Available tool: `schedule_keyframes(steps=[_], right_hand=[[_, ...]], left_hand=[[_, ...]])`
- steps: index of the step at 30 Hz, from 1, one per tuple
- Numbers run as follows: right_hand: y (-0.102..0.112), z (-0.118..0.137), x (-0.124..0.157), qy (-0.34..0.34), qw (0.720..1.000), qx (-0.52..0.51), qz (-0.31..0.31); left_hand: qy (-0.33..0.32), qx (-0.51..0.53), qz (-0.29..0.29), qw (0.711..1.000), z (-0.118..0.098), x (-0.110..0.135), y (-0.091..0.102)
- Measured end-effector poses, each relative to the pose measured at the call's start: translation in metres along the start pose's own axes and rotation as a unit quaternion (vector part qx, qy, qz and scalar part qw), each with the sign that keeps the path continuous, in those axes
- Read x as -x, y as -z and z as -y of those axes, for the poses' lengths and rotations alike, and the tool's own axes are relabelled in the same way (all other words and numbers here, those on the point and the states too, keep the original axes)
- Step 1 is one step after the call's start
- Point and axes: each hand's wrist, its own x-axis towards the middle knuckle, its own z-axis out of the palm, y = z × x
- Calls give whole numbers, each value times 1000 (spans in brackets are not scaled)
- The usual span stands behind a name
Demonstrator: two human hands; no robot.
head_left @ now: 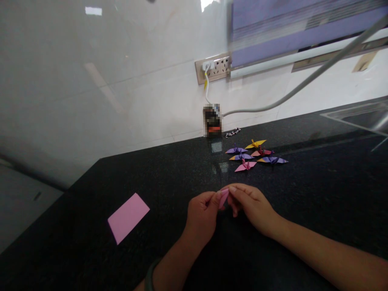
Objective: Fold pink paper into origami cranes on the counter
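Note:
Between my hands is a small folded piece of pink paper (223, 197), held above the black countertop (169, 173). My left hand (202, 216) pinches its left side between thumb and fingers. On the upper right edge, my right hand (254, 204) grips the same paper with thumb and forefinger, the other fingers curled beneath. Much of the paper is hidden behind the fingers. Beyond my hands stand several folded paper cranes: a pink crane (245, 165) nearest, a yellow crane (256, 144) at the back, a red crane (261, 152) and purple ones (273, 160).
Flat pink paper (129, 218) lies on the counter at the left. A blurred-out dark object (212, 120) stands against the wall beside a beaded strand (233, 132). A white plug sits in the wall socket (216, 68). A thick grey cable (291, 97) runs to the upper right.

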Motion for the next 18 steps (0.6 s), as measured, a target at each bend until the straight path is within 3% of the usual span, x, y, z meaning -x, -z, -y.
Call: schedule_keyframes(steps=[6, 12, 16, 18], right_hand=[[-1, -3, -1, -4, 1000, 23, -11], [1, -3, -4, -6, 998, 25, -66], [3, -4, -5, -9, 997, 34, -69], [4, -5, -4, 24, 993, 88, -80]], left_hand=[[39, 41, 18, 998, 5, -1, -1], [92, 102, 28, 990, 10, -2, -2], [89, 89, 19, 992, 13, -3, -1], [77, 79, 17, 994, 12, -3, -1]])
